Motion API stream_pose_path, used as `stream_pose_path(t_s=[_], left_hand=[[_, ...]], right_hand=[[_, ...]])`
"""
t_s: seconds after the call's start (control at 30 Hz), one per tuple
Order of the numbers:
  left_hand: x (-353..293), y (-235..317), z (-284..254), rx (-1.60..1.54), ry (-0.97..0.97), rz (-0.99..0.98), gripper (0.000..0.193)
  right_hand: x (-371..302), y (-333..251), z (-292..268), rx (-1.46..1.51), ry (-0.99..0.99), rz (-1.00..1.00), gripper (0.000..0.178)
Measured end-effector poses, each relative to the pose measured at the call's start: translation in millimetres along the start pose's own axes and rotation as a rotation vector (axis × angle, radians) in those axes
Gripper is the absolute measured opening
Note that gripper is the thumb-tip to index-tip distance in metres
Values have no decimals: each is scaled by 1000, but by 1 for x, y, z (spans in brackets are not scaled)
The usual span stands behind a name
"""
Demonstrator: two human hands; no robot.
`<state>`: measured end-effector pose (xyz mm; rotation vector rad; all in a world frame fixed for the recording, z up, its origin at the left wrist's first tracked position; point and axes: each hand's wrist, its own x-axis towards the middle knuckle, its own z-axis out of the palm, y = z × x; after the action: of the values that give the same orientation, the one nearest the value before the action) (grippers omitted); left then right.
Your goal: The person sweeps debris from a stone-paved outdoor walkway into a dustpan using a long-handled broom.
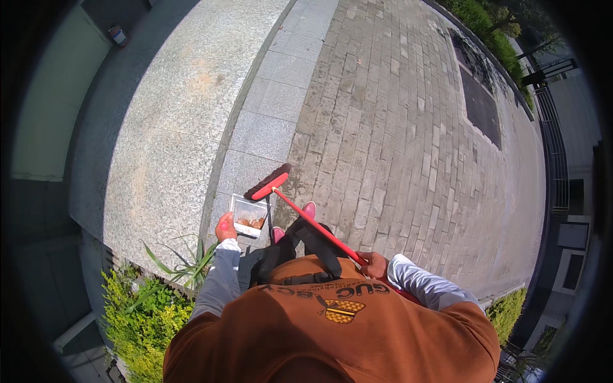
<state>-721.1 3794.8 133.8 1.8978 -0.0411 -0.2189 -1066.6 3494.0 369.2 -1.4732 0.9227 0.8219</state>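
My left hand (225, 227) is closed on the left edge of a clear, white-rimmed plastic container (244, 230). Brown bits like dry leaves (256, 222) lie inside, toward its lower right. In my right hand (374, 263) is the red handle of a broom (310, 221), which slants up and left across my front. The broom's red head with dark bristles (268, 183) is just beyond the container's far edge; whether the two touch I cannot tell.
Pinkish-red shoes (310, 210) show below the handle. A raised granite ledge (172, 121) runs along the left, grey brick paving (396, 127) on the right. A long-leaved plant (191, 263) and yellow-green shrubs (143, 319) stand near my left arm. A can-like container (118, 36) is far left.
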Motion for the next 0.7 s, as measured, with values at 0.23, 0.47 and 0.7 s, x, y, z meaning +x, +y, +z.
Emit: stream_pose_path(t_s=[0.23,0.47,0.7], left_hand=[[66,-22,13,12,-6,-99,20],[124,56,63,111,-19,-79,20],[196,99,118,79,115,-240,22]], right_hand=[[14,11,-25,403,-109,-185,56],[63,15,-120,330,186,-179,62],[82,-35,-238,369,307,-55,61]])
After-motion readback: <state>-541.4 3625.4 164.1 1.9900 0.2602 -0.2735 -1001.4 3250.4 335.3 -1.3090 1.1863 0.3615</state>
